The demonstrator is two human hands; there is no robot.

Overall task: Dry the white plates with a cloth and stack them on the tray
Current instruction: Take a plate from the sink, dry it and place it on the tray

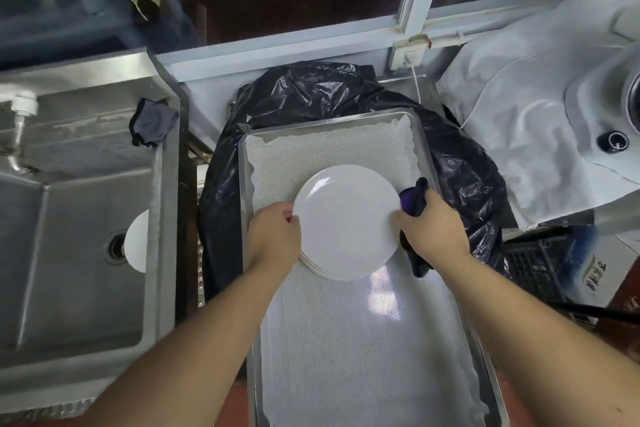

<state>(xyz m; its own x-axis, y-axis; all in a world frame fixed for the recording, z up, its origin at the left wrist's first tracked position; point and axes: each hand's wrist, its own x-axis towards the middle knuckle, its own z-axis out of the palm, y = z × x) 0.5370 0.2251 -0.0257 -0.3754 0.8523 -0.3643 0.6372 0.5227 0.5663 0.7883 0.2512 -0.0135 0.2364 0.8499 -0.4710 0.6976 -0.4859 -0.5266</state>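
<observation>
Both hands (273, 236) (433, 229) flanking top plate (346, 215), cloth (414, 201) in right grip.

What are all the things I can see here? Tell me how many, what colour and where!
plates: a stack of about four, white, on the tray's mat
plate in the sink: one, white, partly hidden by the sink's wall
tray: one, silver, in the middle over the black bag
mat: one, grey mesh, lining the tray
cloth: one, dark purple, in the right hand
black bag: one, under and behind the tray
sink: one, steel, left
grey rag: one, on the sink's rim
left hand: holds the top plate's left edge
right hand: holds the cloth at the plate's right edge
</observation>
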